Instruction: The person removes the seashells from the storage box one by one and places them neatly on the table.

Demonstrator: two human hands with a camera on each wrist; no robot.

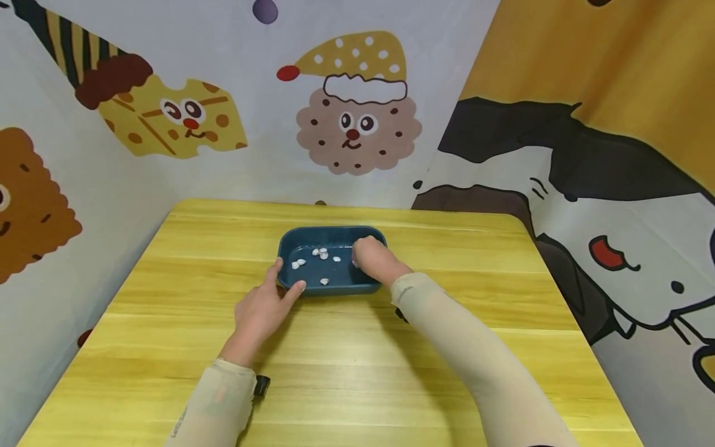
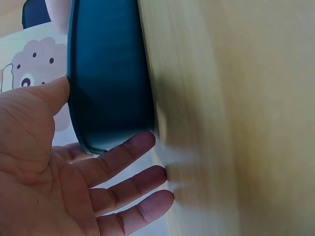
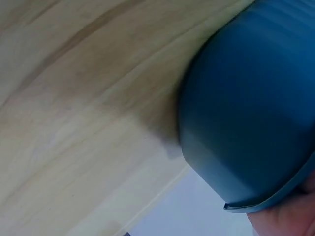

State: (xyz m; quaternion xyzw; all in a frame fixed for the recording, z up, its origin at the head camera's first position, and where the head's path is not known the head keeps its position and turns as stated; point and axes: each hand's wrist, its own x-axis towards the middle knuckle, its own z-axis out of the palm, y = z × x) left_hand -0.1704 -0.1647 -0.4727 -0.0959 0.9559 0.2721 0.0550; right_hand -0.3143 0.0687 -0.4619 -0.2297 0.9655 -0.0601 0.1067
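We see the left hand (image 1: 262,311) and the right hand (image 1: 377,261) at a dark blue tray (image 1: 341,289).

The tray stands on a wood-grain table (image 1: 346,372), near its far edge. We find the left hand spread at the tray's left end, fingers nearly straight, thumb touching the rim. The right hand reaches into the right end, fingers bent; we cannot tell whether they hold anything. Inside lie small white pieces (image 1: 324,255): three clustered, two paired, two apart.
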